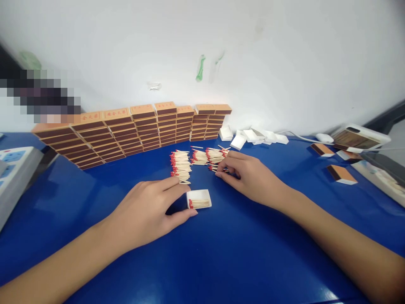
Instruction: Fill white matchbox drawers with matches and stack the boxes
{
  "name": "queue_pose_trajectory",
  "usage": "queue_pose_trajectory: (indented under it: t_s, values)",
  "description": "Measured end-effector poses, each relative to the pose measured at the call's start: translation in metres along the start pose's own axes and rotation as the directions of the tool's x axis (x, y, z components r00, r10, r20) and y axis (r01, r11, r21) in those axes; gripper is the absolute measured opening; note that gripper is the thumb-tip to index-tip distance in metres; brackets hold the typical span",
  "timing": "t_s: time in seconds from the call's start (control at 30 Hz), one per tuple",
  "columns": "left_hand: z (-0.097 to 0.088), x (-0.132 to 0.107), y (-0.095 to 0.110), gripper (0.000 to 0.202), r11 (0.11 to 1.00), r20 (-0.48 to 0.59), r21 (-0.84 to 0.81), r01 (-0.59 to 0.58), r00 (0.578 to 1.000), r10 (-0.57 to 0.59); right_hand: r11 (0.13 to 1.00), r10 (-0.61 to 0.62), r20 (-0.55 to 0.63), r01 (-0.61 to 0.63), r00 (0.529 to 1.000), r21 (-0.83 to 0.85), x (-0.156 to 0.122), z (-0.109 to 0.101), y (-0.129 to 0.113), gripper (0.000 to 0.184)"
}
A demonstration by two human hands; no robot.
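A small white matchbox tray (pixel 198 194) lies on the blue table, with a row of red-headed matches (pixel 200 203) along its near side. My left hand (pixel 152 207) grips the tray's left end, index finger at the far corner and thumb at the near one. To the right, my right hand (pixel 249 173) is pinched closed at the near edge of the loose matches, fingertips on a few of them. Heaps of loose matches (pixel 181 162) lie just beyond the tray, their heads mostly pointing left. My right hand partly covers the rightmost heap.
Stacked matchboxes (pixel 120 131) form a wall at the back left. White empty trays (pixel 253 135) lie against the wall, right of the stacks. Several matchboxes (pixel 341 174), a phone (pixel 360 134) and a white cable (pixel 297 136) are at the right. A white object (pixel 19 173) stands far left.
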State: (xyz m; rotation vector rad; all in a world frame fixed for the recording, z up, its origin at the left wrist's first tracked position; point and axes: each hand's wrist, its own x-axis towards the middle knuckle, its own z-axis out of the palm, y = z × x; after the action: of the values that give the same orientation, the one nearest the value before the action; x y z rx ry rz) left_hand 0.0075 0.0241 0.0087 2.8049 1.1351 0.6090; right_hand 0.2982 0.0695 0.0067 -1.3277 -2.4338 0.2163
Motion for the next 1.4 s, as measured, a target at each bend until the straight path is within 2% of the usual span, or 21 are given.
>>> queue_pose_trajectory:
  t_s: [0.2,0.67,0.93,1.13,1.33,1.4]
  values:
    - [-0.001,0.000,0.000,0.030,1.000,-0.004,-0.001,0.009,1.000,-0.009,1.000,0.030,0.011,-0.030,0.999,0.000,0.000,-0.002,0.000,0.011]
    - [0.000,0.001,0.000,0.030,1.000,-0.009,0.004,0.004,1.000,-0.004,1.000,-0.001,0.016,0.001,1.000,-0.005,0.001,0.004,0.001,0.015]
    - [0.000,0.001,0.000,0.029,1.000,-0.019,0.024,0.000,1.000,0.001,0.996,0.017,0.052,-0.013,0.998,-0.083,0.000,0.005,-0.001,0.014]
    - [-0.001,0.001,0.000,0.028,1.000,-0.007,-0.004,0.016,1.000,-0.017,0.975,0.051,0.089,-0.030,0.995,-0.219,0.001,0.004,-0.012,0.017]
    - [0.002,0.002,-0.001,0.030,1.000,-0.003,-0.009,0.018,1.000,-0.018,0.998,-0.068,0.041,0.068,0.997,0.002,-0.006,-0.003,-0.032,0.012]
    - [0.003,0.002,-0.001,0.030,1.000,-0.008,-0.011,0.019,1.000,-0.019,0.998,-0.070,0.034,0.070,0.997,0.002,-0.007,-0.006,-0.033,0.012]
